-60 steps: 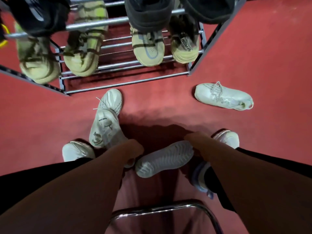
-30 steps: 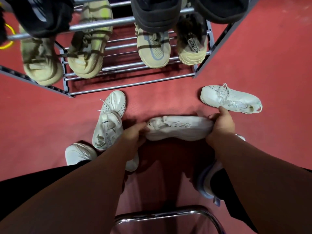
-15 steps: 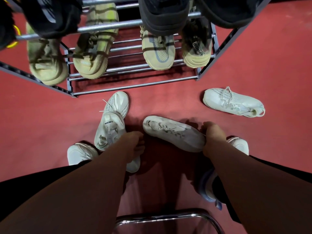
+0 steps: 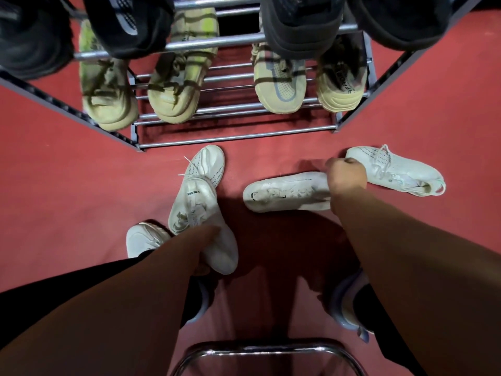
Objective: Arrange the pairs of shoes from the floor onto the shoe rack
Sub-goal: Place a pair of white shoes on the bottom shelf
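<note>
Three loose white sneakers lie on the red floor in front of the metal shoe rack [image 4: 235, 135]. My left hand [image 4: 210, 249] grips the heel of the left white sneaker [image 4: 193, 202], whose toe points at the rack. In the middle, another white sneaker [image 4: 282, 194] lies on its side, and my right hand [image 4: 345, 173] is curled round its heel end. The third white sneaker [image 4: 401, 172] lies just beyond my right hand. A further white toe [image 4: 143, 238] shows beside my left forearm.
The rack's lower tier holds several yellow-beige sneakers [image 4: 279, 82] and the tier above holds black shoes [image 4: 301, 23]. A chrome tube frame [image 4: 260, 350] curves across the bottom edge. My own shod feet [image 4: 348, 305] stand between it and the sneakers.
The middle sneaker was sole-up, got turned over by both hands, and now lies further right. My left hand left it and took the left sneaker's heel.
</note>
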